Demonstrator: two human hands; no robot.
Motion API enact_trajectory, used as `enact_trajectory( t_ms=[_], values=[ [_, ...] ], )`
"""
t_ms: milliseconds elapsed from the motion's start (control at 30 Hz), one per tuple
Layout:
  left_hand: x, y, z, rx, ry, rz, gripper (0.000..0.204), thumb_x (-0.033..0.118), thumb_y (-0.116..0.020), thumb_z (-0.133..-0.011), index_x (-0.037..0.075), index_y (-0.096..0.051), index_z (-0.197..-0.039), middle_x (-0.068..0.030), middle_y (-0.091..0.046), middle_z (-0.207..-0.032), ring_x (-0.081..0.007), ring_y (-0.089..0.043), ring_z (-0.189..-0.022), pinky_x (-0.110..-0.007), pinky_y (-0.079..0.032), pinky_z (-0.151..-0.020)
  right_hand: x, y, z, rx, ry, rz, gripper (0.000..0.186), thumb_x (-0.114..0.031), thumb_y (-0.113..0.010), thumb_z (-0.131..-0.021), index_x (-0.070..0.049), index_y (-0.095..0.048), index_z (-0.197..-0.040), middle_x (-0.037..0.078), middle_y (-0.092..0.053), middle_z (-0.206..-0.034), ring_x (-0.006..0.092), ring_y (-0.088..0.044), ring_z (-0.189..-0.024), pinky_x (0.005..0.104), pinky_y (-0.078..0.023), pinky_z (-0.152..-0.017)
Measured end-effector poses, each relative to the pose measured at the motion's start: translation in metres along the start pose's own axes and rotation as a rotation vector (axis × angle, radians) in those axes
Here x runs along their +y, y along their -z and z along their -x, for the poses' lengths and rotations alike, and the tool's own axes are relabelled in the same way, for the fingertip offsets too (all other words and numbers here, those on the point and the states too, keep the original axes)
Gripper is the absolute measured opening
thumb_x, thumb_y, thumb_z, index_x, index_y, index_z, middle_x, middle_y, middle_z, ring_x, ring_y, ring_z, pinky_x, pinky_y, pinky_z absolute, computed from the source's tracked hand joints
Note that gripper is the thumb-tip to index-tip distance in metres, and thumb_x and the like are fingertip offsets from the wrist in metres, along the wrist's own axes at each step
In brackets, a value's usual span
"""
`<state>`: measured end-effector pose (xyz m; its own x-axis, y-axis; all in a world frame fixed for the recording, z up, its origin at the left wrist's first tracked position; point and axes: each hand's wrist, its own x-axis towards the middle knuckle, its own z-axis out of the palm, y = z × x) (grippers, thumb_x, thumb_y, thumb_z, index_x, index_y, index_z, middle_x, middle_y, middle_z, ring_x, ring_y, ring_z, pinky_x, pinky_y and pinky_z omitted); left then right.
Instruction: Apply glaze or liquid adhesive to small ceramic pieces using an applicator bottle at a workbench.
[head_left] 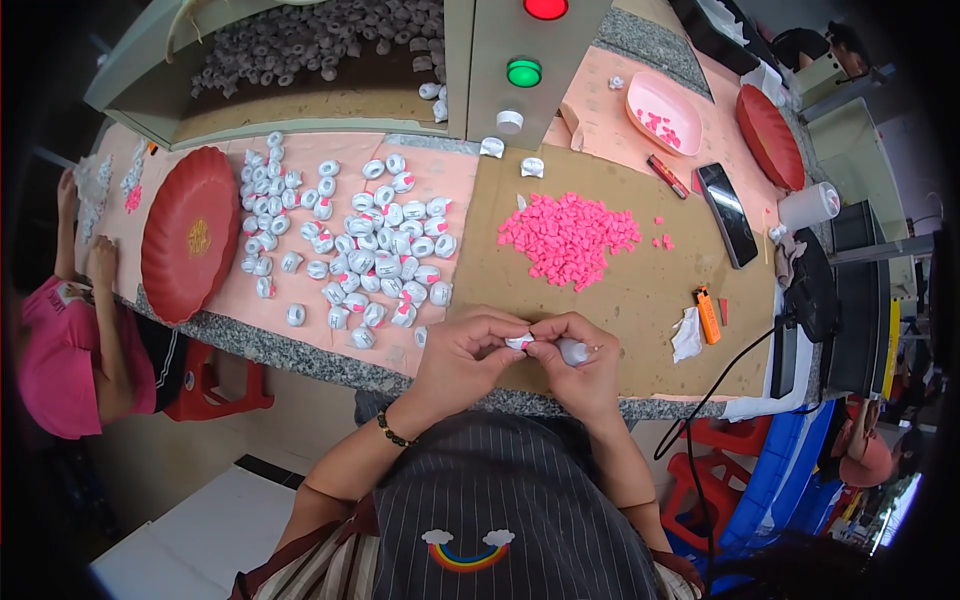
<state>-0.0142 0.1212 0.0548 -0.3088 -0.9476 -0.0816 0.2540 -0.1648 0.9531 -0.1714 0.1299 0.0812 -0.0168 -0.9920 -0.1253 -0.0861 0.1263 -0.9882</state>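
Both hands meet at the near edge of the desk (640, 290), at about 6 o'clock in the picture. The left hand (462, 352) pinches a small white piece (519, 342) between its fingertips, so its grip is closed on it. The right hand (583, 365) touches the same piece and also has a white tube (574, 351) tucked in its fingers. It looks like the piece is being put together (one part at a time). The next move likely needs a pink bit from the pink pile (568, 238) at 12 o'clock. Many finished white pieces (350, 245) lie at 10 o'clock, beside a red plate (190, 235).
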Motion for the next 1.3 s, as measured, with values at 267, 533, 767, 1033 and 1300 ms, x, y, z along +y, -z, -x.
enact_trajectory(
  t_ms=[267, 533, 767, 1033, 1300],
  values=[
    [0.008, 0.012, -0.009, -0.126, 0.074, 0.091, 0.019, -0.01, -0.061, -0.08, -0.008, -0.062, -0.099, -0.0133, -0.06, -0.104, -0.0143, -0.062, -0.093, -0.022, -0.051, -0.079, 0.017, 0.002, -0.005, 0.005, 0.507, 0.151, 0.011, 0.01, -0.064, -0.073, 0.003, -0.064, -0.082, 0.01, -0.061, -0.072, 0.018, -0.058, -0.066, 0.0274, -0.045, -0.06],
    [0.017, 0.005, -0.005, -0.023, -0.201, -0.38, 0.019, -0.007, -0.064, -0.072, -0.002, -0.065, -0.09, -0.0096, -0.066, -0.094, -0.0113, -0.063, -0.081, -0.023, -0.051, -0.068, 0.01, -0.002, -0.003, 0.0, 0.562, 0.24, 0.011, 0.01, -0.064, -0.071, 0.002, -0.062, -0.079, 0.012, -0.06, -0.071, 0.0223, -0.058, -0.066, 0.0287, -0.046, -0.06],
    [0.064, 0.053, -0.062, 0.273, -0.6, -1.012, 0.01, -0.006, -0.062, -0.069, -0.001, -0.062, -0.078, -0.0135, -0.063, -0.081, -0.0285, -0.061, -0.081, -0.034, -0.05, -0.069, 0.015, 0.001, 0.001, -0.008, 0.398, 0.199, 0.03, 0.008, -0.063, -0.067, -0.001, -0.052, -0.093, 0.012, -0.05, -0.089, 0.0215, -0.05, -0.078, 0.0301, -0.042, -0.07],
    [0.06, 0.064, -0.152, 0.095, -0.709, -1.191, 0.011, -0.002, -0.058, -0.074, -0.003, -0.061, -0.085, -0.0159, -0.058, -0.084, -0.0339, -0.054, -0.084, -0.041, -0.045, -0.078, 0.022, 0.002, -0.002, -0.077, 0.411, 0.16, 0.03, 0.004, -0.067, -0.073, -0.001, -0.054, -0.1, 0.012, -0.05, -0.103, 0.0184, -0.05, -0.091, 0.027, -0.041, -0.078],
    [0.054, 0.049, -0.169, 0.004, -0.473, -1.197, 0.017, -0.002, -0.058, -0.072, -0.003, -0.062, -0.089, -0.0173, -0.055, -0.089, -0.0363, -0.057, -0.086, -0.041, -0.048, -0.076, 0.005, 0.0, -0.013, -0.034, 0.413, 0.374, 0.025, -0.001, -0.067, -0.077, 0.001, -0.061, -0.101, 0.009, -0.06, -0.093, 0.0174, -0.054, -0.082, 0.0257, -0.043, -0.073]
  ],
)
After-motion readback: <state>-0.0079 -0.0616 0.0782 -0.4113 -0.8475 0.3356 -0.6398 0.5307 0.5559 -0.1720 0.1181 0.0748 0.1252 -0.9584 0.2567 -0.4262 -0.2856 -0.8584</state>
